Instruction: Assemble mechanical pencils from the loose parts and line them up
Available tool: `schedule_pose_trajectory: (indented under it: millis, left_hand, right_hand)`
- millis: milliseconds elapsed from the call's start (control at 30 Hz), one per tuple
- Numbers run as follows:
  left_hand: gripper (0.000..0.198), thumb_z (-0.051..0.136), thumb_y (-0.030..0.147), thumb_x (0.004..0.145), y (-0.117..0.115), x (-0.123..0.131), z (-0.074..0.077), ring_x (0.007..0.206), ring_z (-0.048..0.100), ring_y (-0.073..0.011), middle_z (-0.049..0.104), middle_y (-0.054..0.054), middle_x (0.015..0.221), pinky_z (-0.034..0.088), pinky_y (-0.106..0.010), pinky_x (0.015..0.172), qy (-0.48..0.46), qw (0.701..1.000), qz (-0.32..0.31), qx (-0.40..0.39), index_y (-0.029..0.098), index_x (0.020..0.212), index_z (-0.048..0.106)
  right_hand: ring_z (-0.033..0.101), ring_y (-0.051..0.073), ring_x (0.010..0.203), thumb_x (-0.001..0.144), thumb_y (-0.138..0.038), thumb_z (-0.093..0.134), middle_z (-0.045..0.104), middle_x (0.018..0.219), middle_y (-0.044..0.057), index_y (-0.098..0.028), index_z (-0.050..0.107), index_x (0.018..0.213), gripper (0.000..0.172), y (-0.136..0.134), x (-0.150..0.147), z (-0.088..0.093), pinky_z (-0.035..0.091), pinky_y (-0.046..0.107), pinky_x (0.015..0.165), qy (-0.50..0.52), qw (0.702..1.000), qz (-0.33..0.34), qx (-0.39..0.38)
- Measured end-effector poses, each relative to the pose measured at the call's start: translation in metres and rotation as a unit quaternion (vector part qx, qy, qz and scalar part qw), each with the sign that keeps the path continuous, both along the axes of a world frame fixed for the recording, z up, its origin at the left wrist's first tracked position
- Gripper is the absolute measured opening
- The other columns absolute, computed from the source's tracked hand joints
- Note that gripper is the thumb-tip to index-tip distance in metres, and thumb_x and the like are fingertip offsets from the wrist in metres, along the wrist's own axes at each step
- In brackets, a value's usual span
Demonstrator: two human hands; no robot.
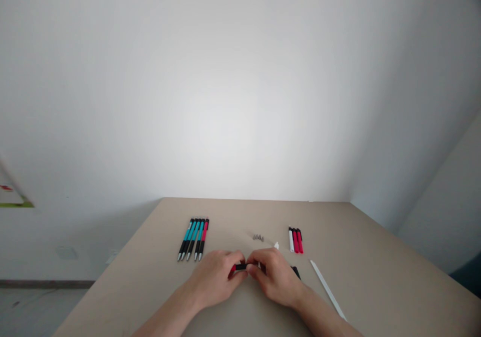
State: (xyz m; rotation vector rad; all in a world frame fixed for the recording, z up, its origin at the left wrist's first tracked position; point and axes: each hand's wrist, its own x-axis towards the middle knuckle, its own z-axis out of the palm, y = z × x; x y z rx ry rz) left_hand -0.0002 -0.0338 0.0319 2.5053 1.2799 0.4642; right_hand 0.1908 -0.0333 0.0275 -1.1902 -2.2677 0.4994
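Note:
My left hand [221, 278] is closed around the red part of a ballpoint pen [240, 267]. The fingertips of my right hand [273, 276] pinch the pen's black section from the other side, and both hands almost meet over the table. Much of the pen is hidden by my fingers. Just beyond my right hand lie small silver cone-shaped pen tips [258, 237] and the end of white pieces [276, 245], mostly covered. Black pen grips [296, 272] stick out from behind my right hand.
Several pens [193, 239], teal and one red with black grips, lie in a row at the left. One white and two red pen barrels [295, 240] lie at the right. A thin white strip [327, 289] slants beside my right forearm. Behind the table [233, 209] rises a white wall.

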Motion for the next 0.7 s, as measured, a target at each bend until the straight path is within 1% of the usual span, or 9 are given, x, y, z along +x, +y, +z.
schedule_pose_trajectory:
  millis: [100,133,167,233,300,367,400,500,700]
  left_hand:
    - [0.026,0.043,0.037,0.093,0.002,-0.001,-0.001,0.070,0.058,-0.0162,0.064,-0.001,0.074,0.036,-0.022,0.062,-0.033,0.999,-0.028,-0.014,0.022,0.085,0.063]
    - [0.029,0.042,0.038,0.094,0.003,-0.001,0.000,0.069,0.058,-0.0159,0.064,-0.001,0.073,0.036,-0.022,0.062,-0.045,0.998,-0.031,-0.015,0.021,0.084,0.063]
    - [0.030,0.042,0.038,0.094,0.003,-0.002,0.000,0.069,0.057,-0.0157,0.063,-0.001,0.073,0.036,-0.022,0.062,-0.056,0.998,-0.031,-0.016,0.021,0.083,0.063]
    - [0.030,0.041,0.038,0.095,0.003,-0.002,0.002,0.069,0.056,-0.0152,0.062,-0.001,0.073,0.035,-0.022,0.063,-0.073,0.997,-0.029,-0.019,0.020,0.082,0.062]
    - [0.029,0.041,0.036,0.095,0.003,-0.003,0.003,0.068,0.055,-0.0147,0.061,-0.001,0.072,0.034,-0.022,0.062,-0.081,0.996,-0.026,-0.023,0.019,0.081,0.061]
    - [0.028,0.042,0.035,0.095,0.003,-0.004,0.003,0.067,0.055,-0.0142,0.059,0.000,0.071,0.034,-0.021,0.061,-0.085,0.996,-0.021,-0.023,0.019,0.079,0.059]
    - [0.028,0.042,0.034,0.095,0.003,-0.004,0.003,0.067,0.054,-0.0140,0.058,0.001,0.070,0.033,-0.021,0.061,-0.086,0.996,-0.018,-0.022,0.019,0.078,0.058]
    - [0.027,0.041,0.033,0.095,0.003,-0.004,0.002,0.064,0.052,-0.0132,0.056,0.002,0.067,0.032,-0.021,0.059,-0.091,0.996,-0.012,-0.018,0.020,0.076,0.055]
    - [0.029,0.038,0.034,0.096,0.005,-0.003,0.002,0.062,0.050,-0.0124,0.053,0.003,0.065,0.030,-0.021,0.058,-0.098,0.995,-0.008,-0.016,0.019,0.074,0.051]
  right_hand:
    - [0.054,0.013,0.061,0.082,-0.027,0.057,0.066,0.069,0.000,-0.020,0.069,0.078,0.014,0.007,0.013,0.008,0.036,0.023,0.058,-0.001,1.000,0.014,-0.013]
    - [0.055,0.013,0.063,0.081,-0.031,0.060,0.068,0.074,0.001,-0.021,0.069,0.085,0.014,0.010,0.020,0.011,0.037,0.023,0.059,0.005,1.000,0.006,-0.013]
    - [0.055,0.014,0.063,0.081,-0.034,0.060,0.069,0.077,0.001,-0.021,0.069,0.090,0.019,0.014,0.028,0.013,0.038,0.024,0.059,0.015,1.000,-0.021,-0.008]
    - [0.056,0.015,0.062,0.084,-0.038,0.056,0.069,0.076,0.003,-0.020,0.070,0.090,0.024,0.022,0.044,0.015,0.040,0.026,0.060,0.020,0.996,-0.089,0.010]
    - [0.059,0.017,0.066,0.085,-0.034,0.051,0.069,0.076,0.004,-0.020,0.070,0.084,0.023,0.029,0.058,0.014,0.042,0.028,0.065,0.004,0.986,-0.163,0.023]
    - [0.061,0.019,0.070,0.082,-0.027,0.051,0.070,0.076,0.004,-0.020,0.069,0.083,0.019,0.034,0.067,0.010,0.042,0.029,0.066,-0.031,0.973,-0.227,0.012]
    - [0.062,0.019,0.070,0.080,-0.023,0.052,0.070,0.076,0.004,-0.020,0.069,0.082,0.018,0.036,0.070,0.007,0.042,0.028,0.066,-0.049,0.968,-0.247,0.000]
    - [0.063,0.020,0.071,0.076,-0.019,0.055,0.070,0.073,0.005,-0.019,0.069,0.078,0.015,0.038,0.071,0.000,0.041,0.028,0.064,-0.079,0.961,-0.263,-0.030]
    - [0.064,0.022,0.073,0.076,-0.025,0.057,0.071,0.075,0.007,-0.018,0.071,0.076,0.015,0.038,0.066,-0.007,0.041,0.030,0.065,-0.096,0.963,-0.246,-0.051]
